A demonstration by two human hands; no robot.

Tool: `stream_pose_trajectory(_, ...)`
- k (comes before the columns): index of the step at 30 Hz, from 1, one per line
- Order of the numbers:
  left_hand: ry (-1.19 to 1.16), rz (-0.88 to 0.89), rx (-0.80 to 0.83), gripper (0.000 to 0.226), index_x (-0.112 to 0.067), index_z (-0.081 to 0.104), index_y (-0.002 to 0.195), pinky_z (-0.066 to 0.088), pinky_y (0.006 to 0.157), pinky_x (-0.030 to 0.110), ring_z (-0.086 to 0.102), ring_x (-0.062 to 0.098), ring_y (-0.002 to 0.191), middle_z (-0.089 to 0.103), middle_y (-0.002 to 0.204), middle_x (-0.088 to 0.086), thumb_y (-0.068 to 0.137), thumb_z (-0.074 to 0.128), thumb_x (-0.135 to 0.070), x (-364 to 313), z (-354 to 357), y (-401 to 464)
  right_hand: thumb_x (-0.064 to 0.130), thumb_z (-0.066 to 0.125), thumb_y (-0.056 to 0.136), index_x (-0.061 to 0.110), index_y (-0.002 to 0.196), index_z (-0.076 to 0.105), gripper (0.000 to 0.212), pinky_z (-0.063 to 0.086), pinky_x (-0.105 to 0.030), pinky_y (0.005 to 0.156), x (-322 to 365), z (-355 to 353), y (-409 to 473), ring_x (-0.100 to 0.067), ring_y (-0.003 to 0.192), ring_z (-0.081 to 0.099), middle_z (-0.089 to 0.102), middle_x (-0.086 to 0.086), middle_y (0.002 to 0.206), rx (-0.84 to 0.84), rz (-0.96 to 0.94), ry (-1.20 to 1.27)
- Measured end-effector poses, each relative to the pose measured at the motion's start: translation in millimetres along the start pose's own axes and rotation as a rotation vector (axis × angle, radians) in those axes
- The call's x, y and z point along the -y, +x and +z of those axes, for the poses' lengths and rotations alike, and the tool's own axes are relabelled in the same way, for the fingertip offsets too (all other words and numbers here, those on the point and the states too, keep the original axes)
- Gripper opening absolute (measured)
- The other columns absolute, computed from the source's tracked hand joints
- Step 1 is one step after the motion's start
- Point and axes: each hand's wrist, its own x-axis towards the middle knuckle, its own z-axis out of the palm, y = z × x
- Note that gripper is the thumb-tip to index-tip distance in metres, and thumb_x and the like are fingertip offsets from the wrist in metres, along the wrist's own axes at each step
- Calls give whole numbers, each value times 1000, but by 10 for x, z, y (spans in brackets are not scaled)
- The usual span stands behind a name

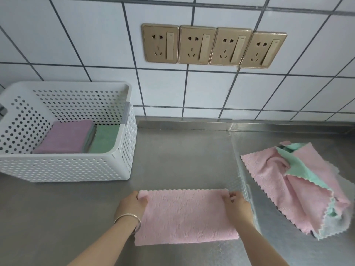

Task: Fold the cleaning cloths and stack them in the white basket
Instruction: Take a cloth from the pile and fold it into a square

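Head view, item by item.

Pink cloth [187,215]: lies flat on the steel table [182,150] directly between your two hands, already a wide rectangle, seemingly folded once. Scalloped far edge runs from one grip to the other.

Left hand [132,204]: grip closed, pinching the far left corner of the pink cloth, thumb tucked under the edge. A bangle [128,220] sits on that wrist.

Right hand [237,205]: grip closed on the far right corner, fingertips over the edge.

Step in hand, as judged: squaring this fold before the next one. Keep both pinches level and draw the far edge taut, so the scallops line up with the layer beneath. Press the near crease flat before letting go. For the next fold, carry your right corner across to your left one, then check the corners meet.

White basket [65,166]: stands beyond and outward of your left grip, well apart. Inside, a folded mauve cloth [67,137] tops one stack, with a green cloth [105,138] just beside it.

Unfolded pile [299,185]: pink and green cloths heaped outward of your right grip, near but not touching the cloth you hold. Keep your right elbow clear of it.

Wall sockets [213,47]: four, far beyond both grips, irrelevant.
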Motion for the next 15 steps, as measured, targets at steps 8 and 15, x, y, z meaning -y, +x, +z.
stream_pose_trajectory(8,388,741,-184,55,-30,47,122,12,111,42,40,23,121,42,134,-7,69,47,-43,113,378,-349,30,60,83,12,124,40,49,44,-34,76,-308,39,-350,-30,98,58,62,-10,104,-101,15,91)
stream_pose_trajectory(15,622,874,32,69,-30,41,133,6,107,53,-3,30,145,20,155,0,72,40,-62,-53,721,-490,50,54,83,18,118,47,48,39,-32,90,-377,278,-600,-21,109,49,51,-1,114,-169,-58,-278)
